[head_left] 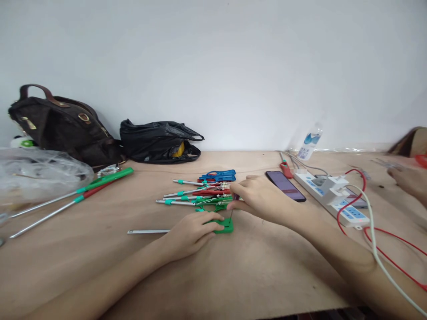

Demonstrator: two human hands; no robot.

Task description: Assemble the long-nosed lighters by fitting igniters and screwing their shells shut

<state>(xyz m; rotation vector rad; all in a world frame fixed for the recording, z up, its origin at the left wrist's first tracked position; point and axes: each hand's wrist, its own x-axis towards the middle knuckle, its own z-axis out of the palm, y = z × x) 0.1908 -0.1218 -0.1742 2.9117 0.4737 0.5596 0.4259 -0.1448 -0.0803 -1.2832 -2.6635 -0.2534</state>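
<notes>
My left hand (pixel 195 234) holds a flat green plastic handle (pixel 227 226); my right hand (pixel 258 198) pinches a slim metal-shafted tool (pixel 236 197).

no legible text, bottle label (pixel 311 139) blurred

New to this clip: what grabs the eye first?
The two hands at mid-table: the left hand rests on a green handle, and the right hand holds a thin-shafted tool, tip down at its end. Next, the white power strip at right, with a looping red cable, and the dark bag at far left by the wall.
</notes>
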